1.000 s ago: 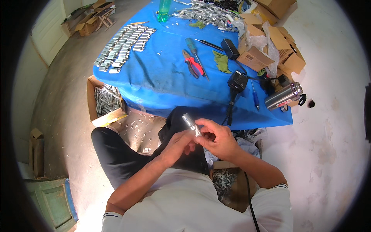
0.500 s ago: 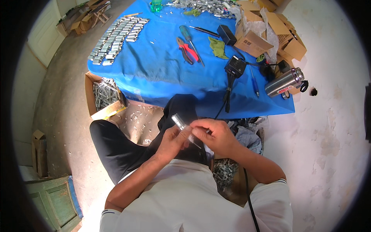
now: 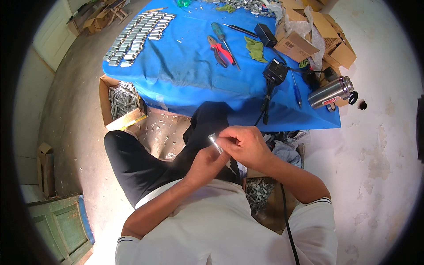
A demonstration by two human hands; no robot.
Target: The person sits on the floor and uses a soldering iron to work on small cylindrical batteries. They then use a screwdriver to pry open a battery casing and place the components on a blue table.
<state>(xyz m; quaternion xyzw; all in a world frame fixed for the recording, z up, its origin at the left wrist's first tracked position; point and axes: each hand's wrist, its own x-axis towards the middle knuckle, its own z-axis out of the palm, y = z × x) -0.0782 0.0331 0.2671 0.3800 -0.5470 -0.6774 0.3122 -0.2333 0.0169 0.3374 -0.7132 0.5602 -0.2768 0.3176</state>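
Over my lap, my left hand (image 3: 206,164) is closed around a small, shiny, elongated metal part (image 3: 214,140), one end of which sticks up past the fingers. My right hand (image 3: 245,143) is closed against the same part from the right, its thumb and forefinger at the upper portion. The fingers cover most of the part, so its exact kind cannot be made out. On the blue-covered table (image 3: 194,88) ahead, several rows of similar-looking shiny metal pieces (image 3: 137,37) lie at the far left.
Red-handled pliers (image 3: 221,51), a screwdriver (image 3: 224,44), a green cloth (image 3: 255,48), a black adapter with cable (image 3: 274,73) and a steel flask (image 3: 329,92) lie on the table. Boxes of metal pieces stand below left (image 3: 121,101) and beside my right thigh (image 3: 276,205).
My right hand has shifted to the upper end of the metal part, covering more of it. The part now sits slightly farther right, and the view has shifted a little.
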